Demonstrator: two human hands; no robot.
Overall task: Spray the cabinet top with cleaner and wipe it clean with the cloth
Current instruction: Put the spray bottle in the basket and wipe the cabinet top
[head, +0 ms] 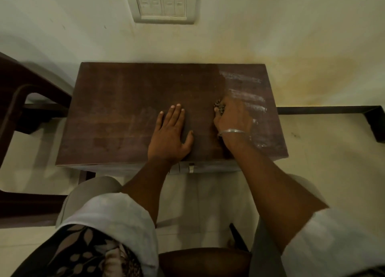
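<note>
The right hand (231, 118) grips the bunched cloth (219, 107) (only a bit peeks out) on the cabinet top (125, 110), by white streaks (245, 98). The left hand (169, 133) lies flat nearby. The top's long side runs left to right.

Switch plate (163, 2) on far wall (62, 16) (four rockers); dark chair (37, 83) at left; yellowish stain (312, 76) at right.

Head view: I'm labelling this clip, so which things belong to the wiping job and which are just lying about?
Job: cabinet top; white streaks on it; cloth, gripped by the right hand; left hand, flat on the top.
Just there: chair; switch plate.
</note>
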